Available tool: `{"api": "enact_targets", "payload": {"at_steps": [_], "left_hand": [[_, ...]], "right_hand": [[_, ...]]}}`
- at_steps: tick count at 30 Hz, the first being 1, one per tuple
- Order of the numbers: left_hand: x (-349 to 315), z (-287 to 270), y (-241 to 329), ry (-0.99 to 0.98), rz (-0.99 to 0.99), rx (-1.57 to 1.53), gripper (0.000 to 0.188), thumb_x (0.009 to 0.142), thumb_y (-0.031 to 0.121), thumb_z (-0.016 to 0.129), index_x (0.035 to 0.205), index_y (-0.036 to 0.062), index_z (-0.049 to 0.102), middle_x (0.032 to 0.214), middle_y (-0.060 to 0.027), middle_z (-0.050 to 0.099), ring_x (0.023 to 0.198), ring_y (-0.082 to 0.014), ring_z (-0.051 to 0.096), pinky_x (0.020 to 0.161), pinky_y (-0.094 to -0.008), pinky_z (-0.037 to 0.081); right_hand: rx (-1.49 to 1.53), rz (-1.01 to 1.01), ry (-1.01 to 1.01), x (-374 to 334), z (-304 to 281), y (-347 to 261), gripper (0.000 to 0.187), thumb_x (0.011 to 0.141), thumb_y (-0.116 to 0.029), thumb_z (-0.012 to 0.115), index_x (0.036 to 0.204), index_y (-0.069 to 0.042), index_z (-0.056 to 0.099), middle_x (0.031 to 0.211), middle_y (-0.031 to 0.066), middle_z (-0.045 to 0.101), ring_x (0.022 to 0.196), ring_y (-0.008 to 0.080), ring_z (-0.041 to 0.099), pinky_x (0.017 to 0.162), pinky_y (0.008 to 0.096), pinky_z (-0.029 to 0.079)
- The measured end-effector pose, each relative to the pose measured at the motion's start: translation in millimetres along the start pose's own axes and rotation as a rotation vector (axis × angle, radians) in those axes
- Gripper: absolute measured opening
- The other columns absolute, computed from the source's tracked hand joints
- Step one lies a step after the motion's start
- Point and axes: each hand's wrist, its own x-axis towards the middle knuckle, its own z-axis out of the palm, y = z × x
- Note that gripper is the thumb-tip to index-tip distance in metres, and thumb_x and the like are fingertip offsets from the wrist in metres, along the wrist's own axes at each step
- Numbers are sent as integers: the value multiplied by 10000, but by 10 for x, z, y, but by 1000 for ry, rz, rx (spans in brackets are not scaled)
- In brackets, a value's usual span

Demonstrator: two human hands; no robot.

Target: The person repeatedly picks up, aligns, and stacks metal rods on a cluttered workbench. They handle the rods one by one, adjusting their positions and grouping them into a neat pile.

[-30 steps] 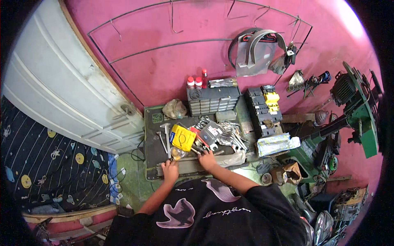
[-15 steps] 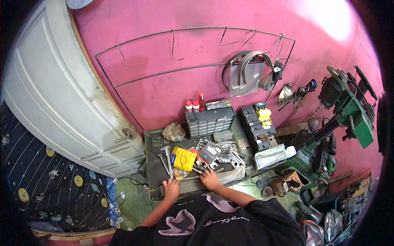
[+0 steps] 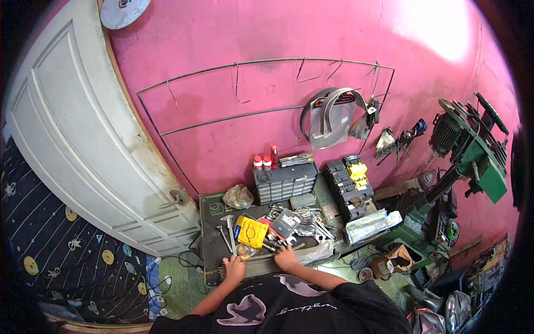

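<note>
Head: right grip (image 3: 286,258), contact unclear

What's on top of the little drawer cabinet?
Two red-and-white bottles, a slim red bottle and a bundle of thin rods. A dark ring shape shows in front. Anything behind the bottles is hidden.

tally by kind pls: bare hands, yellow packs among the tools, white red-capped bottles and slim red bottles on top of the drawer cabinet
Bare hands: 2 (left hand, right hand)
Yellow pack: 1
White red-capped bottles: 2
Slim red bottle: 1
Total: 6
</note>
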Motion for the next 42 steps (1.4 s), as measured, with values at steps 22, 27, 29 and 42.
{"api": "enact_targets", "payload": {"at_steps": [22,27,29,42], "left_hand": [[-57,36,-29,-45,-13,103,116,777,168,613,801,111,711,836,-52,663,905,-245,558,797,-521,334],[-94,52,-20,-2,-47,109,141,772,156,603,796,114,735,882,-53,654,915,-249,551,813,-528,333],[-82,54,-42,-75,-51,116,148,773,156,599,782,116,741,895,-49,649,913,-249,550,817,-531,332],[-54,-51,-65,16,-2,49,131,800,155,584,792,129,711,820,-19,665,922,-213,561,835,-512,333]], "right_hand": [[26,98,-41,32,150,-15,228,888,-223,538,890,-120,741,870,5,712,1007,211,575,915,507,336],[74,103,-68,63,99,17,210,857,-212,559,815,-155,756,894,8,718,1009,205,587,948,562,325],[67,113,-38,68,125,14,215,863,-215,555,822,-146,755,905,6,718,1010,208,585,966,577,323],[135,111,6,-17,163,37,263,937,-192,468,1018,-87,695,1053,56,664,1139,250,546,1081,674,256]]}}
